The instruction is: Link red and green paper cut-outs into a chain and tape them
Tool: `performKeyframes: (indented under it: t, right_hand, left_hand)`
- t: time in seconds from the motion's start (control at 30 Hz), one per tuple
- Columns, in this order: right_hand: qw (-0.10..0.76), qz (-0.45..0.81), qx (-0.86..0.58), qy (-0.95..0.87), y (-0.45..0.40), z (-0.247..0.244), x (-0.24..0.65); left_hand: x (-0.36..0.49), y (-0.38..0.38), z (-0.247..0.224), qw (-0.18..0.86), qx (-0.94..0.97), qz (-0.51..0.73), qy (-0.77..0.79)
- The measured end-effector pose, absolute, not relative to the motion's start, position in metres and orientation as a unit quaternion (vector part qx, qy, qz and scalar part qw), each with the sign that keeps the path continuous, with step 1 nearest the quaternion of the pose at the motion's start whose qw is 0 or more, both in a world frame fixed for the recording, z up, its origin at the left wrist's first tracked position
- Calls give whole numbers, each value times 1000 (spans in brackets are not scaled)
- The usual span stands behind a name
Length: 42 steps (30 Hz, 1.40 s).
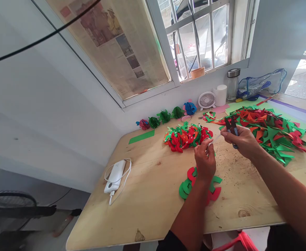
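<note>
My right hand (240, 139) is closed around small dark scissors (231, 130), their blades pointing up. Its fingertips also pinch one end of a thin white strip (216, 138). The strip's other end is between the closed fingers of my left hand (205, 158). Below my left wrist and forearm lie green and red curved paper pieces (185, 188), partly covered by the arm. Just behind my left hand sits a heap of red, green and orange dotted pieces (184, 137). A larger heap of red and green cut scraps (275, 130) spreads beyond my right hand.
A white power bank (115, 177) with a cable lies on the wooden table (147, 209) at left. Along the wall are paper balls (165, 116), a green strip (142, 136), a small fan (206, 100), a white roll (220, 95), a glass jar (232, 85) and a clear pouch (262, 83).
</note>
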State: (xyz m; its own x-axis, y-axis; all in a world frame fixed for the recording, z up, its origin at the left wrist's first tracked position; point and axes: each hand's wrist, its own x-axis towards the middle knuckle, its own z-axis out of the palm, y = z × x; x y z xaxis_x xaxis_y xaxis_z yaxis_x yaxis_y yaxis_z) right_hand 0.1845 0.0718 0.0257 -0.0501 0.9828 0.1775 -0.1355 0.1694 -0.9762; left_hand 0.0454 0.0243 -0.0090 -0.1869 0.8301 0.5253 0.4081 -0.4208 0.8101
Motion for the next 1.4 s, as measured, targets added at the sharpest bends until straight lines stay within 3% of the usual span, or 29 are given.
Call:
performKeyframes:
  t: [0.3, 0.73, 1.4]
  right_hand:
    - [595, 438, -464, -488, 75, 27, 183]
    - [418, 560, -440, -564, 70, 23, 177]
    - [357, 574, -399, -620, 63, 30, 173]
  left_hand:
    - [44, 26, -9, 246, 571, 600, 504]
    - [34, 31, 4, 411, 417, 666, 461]
    - [28, 33, 7, 448, 416, 643, 462]
